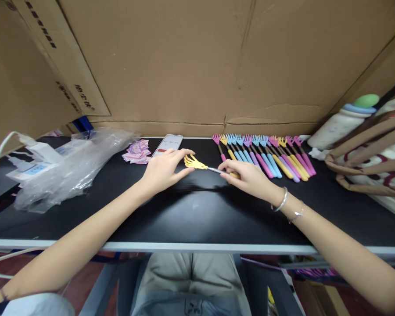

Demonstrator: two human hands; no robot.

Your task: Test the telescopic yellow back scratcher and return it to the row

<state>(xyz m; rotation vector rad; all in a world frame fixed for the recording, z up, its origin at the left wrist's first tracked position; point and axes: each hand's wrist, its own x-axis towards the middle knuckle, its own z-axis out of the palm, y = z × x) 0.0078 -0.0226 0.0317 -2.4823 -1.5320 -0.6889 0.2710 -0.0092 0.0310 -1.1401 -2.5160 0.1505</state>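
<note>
A yellow back scratcher (196, 163) lies crosswise between my two hands, a little above the black table. Its clawed head points left and its metal rod runs right. My left hand (166, 170) has thumb and index finger at the two edges of the clawed head, gripping it lightly. My right hand (243, 176) is closed around the yellow handle, most of which is hidden under the fingers. Behind my right hand is a row of back scratchers (266, 158) in pink, blue, purple and yellow, with heads toward the cardboard wall.
Small pink-purple printed packets (137, 152) lie beside a phone (167, 144) showing a timer. At left are a clear plastic bag (82, 166) and a power strip (36, 169) with cables. A bottle (340, 125) and a cloth bag (375, 162) stand right. Cardboard (171, 61) walls the back.
</note>
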